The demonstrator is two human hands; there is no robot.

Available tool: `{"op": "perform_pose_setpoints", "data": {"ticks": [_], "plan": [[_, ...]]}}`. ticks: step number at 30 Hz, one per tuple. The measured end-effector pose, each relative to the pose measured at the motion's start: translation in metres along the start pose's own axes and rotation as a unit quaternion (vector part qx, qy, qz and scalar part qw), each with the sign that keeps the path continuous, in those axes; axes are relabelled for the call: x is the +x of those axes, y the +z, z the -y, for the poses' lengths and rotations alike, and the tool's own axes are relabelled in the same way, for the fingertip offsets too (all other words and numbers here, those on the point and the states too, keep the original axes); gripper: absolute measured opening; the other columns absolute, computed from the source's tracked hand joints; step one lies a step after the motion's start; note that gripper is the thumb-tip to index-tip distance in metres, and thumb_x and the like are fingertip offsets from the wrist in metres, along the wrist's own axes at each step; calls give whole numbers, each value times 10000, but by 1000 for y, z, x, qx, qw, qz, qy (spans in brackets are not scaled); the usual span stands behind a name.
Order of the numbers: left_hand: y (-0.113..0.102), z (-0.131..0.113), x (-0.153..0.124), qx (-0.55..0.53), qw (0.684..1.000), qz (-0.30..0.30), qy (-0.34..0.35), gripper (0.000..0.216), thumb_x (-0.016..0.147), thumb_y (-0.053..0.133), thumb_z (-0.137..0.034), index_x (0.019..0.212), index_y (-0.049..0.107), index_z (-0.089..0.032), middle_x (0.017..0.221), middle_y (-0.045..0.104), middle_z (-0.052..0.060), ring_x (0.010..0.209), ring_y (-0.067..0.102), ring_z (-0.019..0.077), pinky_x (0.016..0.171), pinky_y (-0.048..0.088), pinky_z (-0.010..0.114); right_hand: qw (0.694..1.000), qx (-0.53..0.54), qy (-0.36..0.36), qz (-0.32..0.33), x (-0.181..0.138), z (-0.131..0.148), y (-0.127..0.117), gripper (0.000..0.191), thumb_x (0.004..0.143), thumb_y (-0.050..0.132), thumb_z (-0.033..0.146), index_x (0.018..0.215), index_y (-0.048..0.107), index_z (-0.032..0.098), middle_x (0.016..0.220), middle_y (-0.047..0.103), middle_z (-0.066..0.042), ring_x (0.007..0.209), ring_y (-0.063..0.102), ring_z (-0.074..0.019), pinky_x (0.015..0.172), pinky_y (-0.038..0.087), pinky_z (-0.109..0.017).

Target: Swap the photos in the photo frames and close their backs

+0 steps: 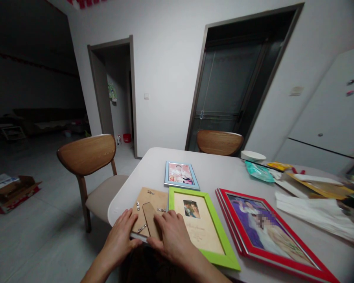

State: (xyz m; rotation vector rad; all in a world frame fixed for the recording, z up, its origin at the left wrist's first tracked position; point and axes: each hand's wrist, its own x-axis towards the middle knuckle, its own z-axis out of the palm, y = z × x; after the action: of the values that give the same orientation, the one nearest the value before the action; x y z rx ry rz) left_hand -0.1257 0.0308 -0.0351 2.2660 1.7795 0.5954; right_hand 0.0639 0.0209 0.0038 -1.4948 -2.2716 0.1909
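Observation:
A small picture frame [149,197] lies face down at the table's near left edge, showing its brown backing board, several metal clips and a folded-in stand [151,220]. My left hand [120,232] grips its left near corner, thumb along the front edge. On the other side, my right hand [174,236] holds the frame with the thumb at the near edge and the fingers over the stand and right side. Close beside it, partly behind my right hand, is a green picture frame [206,224]. A light blue picture frame [181,175] lies beyond, face up.
Stacked red picture frames [271,232] lie at the right of the white table [224,169]. Farther right are white paper [315,212], a teal plastic packet [259,171] and a white bowl [253,156]. Wooden chairs [91,155] stand at the left and far side. An open cardboard box [14,192] sits on the floor.

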Motion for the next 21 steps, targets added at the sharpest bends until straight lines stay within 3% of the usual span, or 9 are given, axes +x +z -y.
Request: {"op": "perform_pose_setpoints", "data": {"ticks": [5, 9, 14, 21], "plan": [[-5, 2, 5, -51, 999, -14, -5, 551, 563, 649, -215, 1091, 494, -199, 1247, 431, 84, 1155, 373, 222, 972, 292, 364, 999, 47, -3, -20, 1, 9, 13, 381, 599, 557, 228, 977, 509, 228, 914, 509, -53, 853, 442, -208, 767, 322, -338], [-9, -8, 10, -64, 996, -55, 20, 515, 585, 654, -260, 1075, 507, -202, 1208, 474, 86, 1112, 426, 221, 950, 337, 371, 986, 153, -27, -56, 3, 5, -2, 410, 603, 495, 126, 1002, 498, 224, 980, 474, -56, 916, 440, -186, 805, 347, -312], [-4, -46, 16, -46, 985, -131, 97, 525, 611, 656, -280, 1097, 485, -176, 1222, 454, 113, 1131, 398, 250, 940, 352, 399, 981, 171, -22, -91, -8, -17, -33, 416, 601, 481, 126, 1007, 514, 212, 1085, 453, -74, 1021, 420, -205, 887, 332, -365], [19, -103, 19, -59, 987, -65, 135, 586, 560, 691, -296, 1088, 491, -140, 1192, 472, 141, 1115, 405, 277, 946, 343, 396, 980, 156, 78, -99, -48, -63, -51, 332, 623, 487, 200, 943, 578, 201, 1086, 507, -83, 1031, 459, -213, 898, 354, -363]]}}
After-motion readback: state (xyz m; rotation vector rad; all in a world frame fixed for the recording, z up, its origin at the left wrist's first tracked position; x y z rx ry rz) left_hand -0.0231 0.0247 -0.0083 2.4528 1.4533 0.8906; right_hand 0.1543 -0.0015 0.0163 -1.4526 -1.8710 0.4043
